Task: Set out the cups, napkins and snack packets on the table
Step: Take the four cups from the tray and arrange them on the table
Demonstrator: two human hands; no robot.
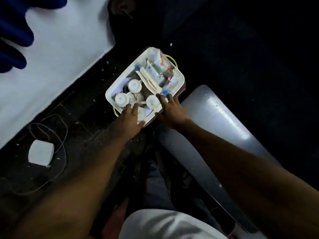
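As the left hand [131, 116] grips a cup [142, 115] and the right hand [170, 109], fingers spread, steadies the tray [110, 91], unloading looks to be starting; a straight lift tableward seems next.

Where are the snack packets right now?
In the head view, near centre, the snack packets stand at the far end of the white tray, beside the folded napkins, beyond the upturned cups.
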